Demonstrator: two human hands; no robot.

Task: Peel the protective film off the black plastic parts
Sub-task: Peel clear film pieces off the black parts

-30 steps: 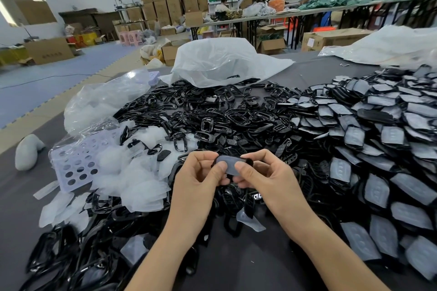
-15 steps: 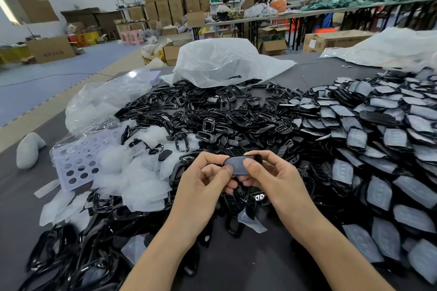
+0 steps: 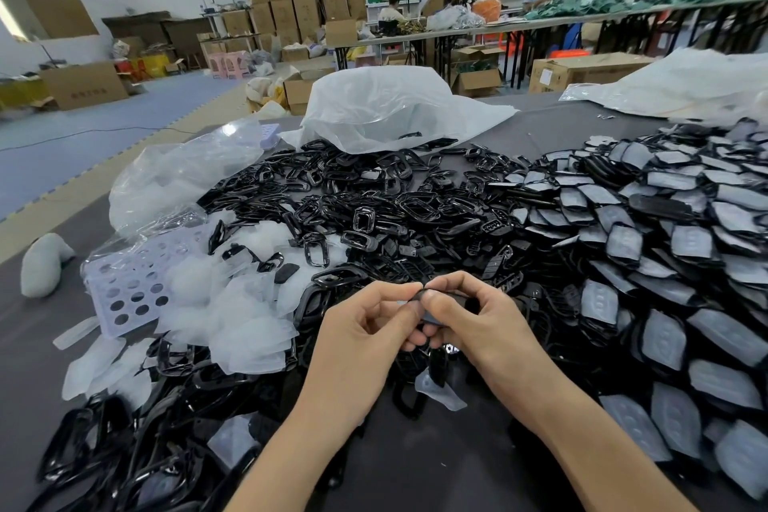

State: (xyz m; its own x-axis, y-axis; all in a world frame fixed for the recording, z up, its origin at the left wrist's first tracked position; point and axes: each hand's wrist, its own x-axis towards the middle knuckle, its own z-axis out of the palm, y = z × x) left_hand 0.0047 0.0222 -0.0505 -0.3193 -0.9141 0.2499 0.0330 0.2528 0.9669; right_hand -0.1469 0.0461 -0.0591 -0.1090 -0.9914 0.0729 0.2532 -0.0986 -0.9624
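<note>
Both hands meet over the middle of the table around one small black plastic part (image 3: 446, 301) with pale film on it. My left hand (image 3: 365, 339) pinches its left end with thumb and forefinger. My right hand (image 3: 478, 316) wraps the part, thumb pressed on its top face, so most of it is hidden. A large heap of film-covered black parts (image 3: 665, 245) lies to the right. Glossy black parts and frames (image 3: 374, 204) fill the centre. Crumpled peeled films (image 3: 232, 303) are piled to the left.
A lilac perforated tray (image 3: 124, 287) sits among the films at left. Clear plastic bags (image 3: 390, 108) lie at the far side of the dark table (image 3: 436, 470). More black frames (image 3: 104, 449) lie near left. People work at benches far behind.
My hands have closed in around the part; my right thumb now covers the film face that was showing before. The view has tilted down a little.
</note>
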